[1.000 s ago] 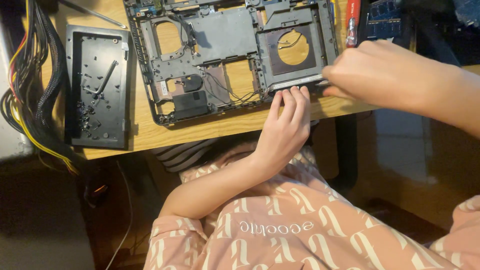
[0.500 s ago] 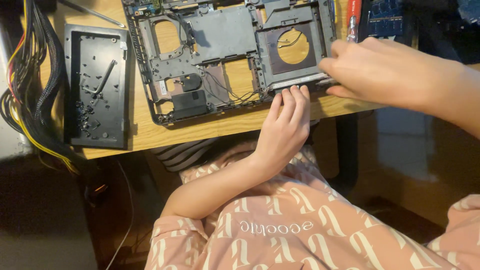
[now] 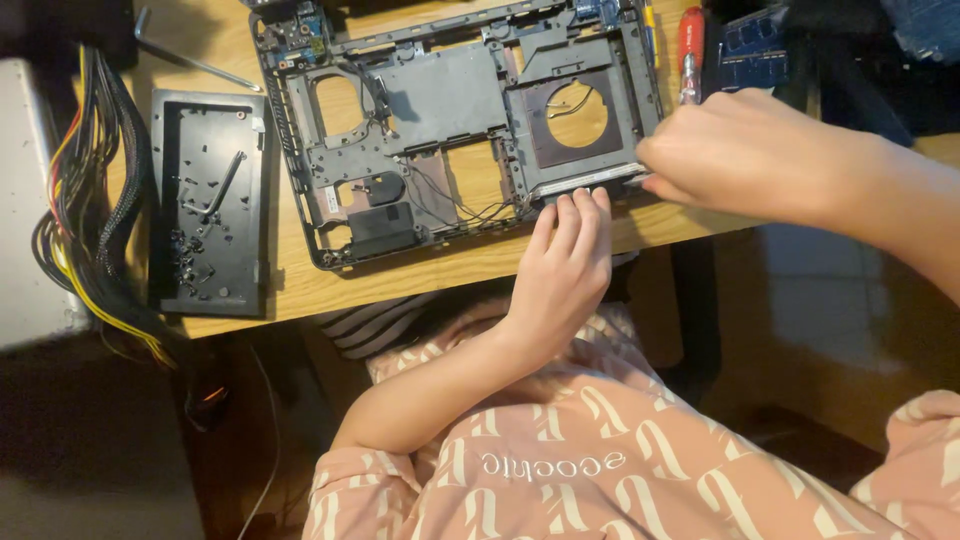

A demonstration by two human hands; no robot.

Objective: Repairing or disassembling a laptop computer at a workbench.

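Observation:
A stripped grey laptop chassis (image 3: 450,100) lies on the wooden table (image 3: 450,268), with wires and a round opening showing. My left hand (image 3: 565,265) rests flat, its fingertips pressing on the chassis's near edge beside a thin metal strip (image 3: 585,180). My right hand (image 3: 745,150) is curled at the chassis's near right corner, knuckles up. Its fingertips are pinched by the strip's end, and what they hold is hidden.
A black tray-like cover (image 3: 208,205) with several loose screws lies to the left of the chassis. A bundle of coloured cables (image 3: 85,220) hangs at the far left. A red-handled screwdriver (image 3: 690,45) lies at the back right and a metal hex key (image 3: 190,55) at the back left.
My right hand has shifted slightly at the chassis's right corner. My left hand stays pressed on the near edge.

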